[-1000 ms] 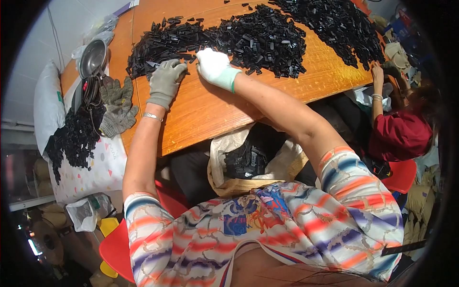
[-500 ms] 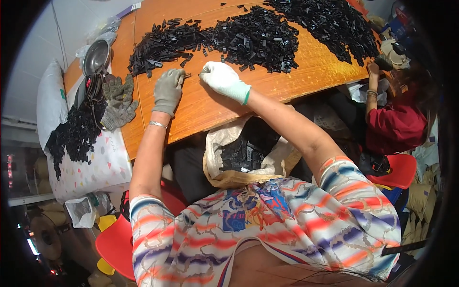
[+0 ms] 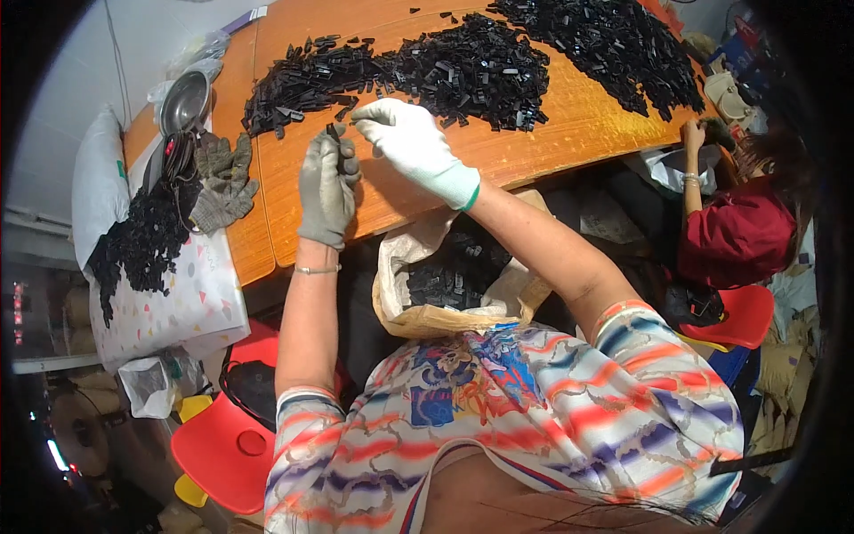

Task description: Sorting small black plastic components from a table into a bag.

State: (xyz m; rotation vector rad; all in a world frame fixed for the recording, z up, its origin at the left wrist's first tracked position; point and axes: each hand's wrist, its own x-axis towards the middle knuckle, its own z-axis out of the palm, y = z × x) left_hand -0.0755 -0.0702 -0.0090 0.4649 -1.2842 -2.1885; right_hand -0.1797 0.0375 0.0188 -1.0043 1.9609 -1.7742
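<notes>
My left hand [image 3: 327, 191], in a grey glove, is raised over the near edge of the orange wooden table. Between its thumb and fingers it pinches a small black plastic piece [image 3: 333, 132], which sticks up past the fingertips. Close beside it on the right is my right hand [image 3: 416, 147], in a white glove with a green cuff. Its fingers are bent and pressed together, and whatever may be in them is hidden. Beyond both hands lies a heap of small black plastic pieces [image 3: 471, 71] spread over the table [image 3: 391, 200].
An open sack [image 3: 391, 294] of black pieces sits at my lap. Left are spare gloves [image 3: 222, 178], a metal bowl [image 3: 185, 102] and another black pile [image 3: 147, 231]. A second heap [image 3: 614, 53] lies far right, near a person in a red top [image 3: 738, 231]. A red chair [image 3: 222, 454] stands low left.
My left hand has turned upright and moved toward me and slightly right, and its black piece now shows clearly. My right hand has shifted slightly up, its fingers reaching toward the left hand.
</notes>
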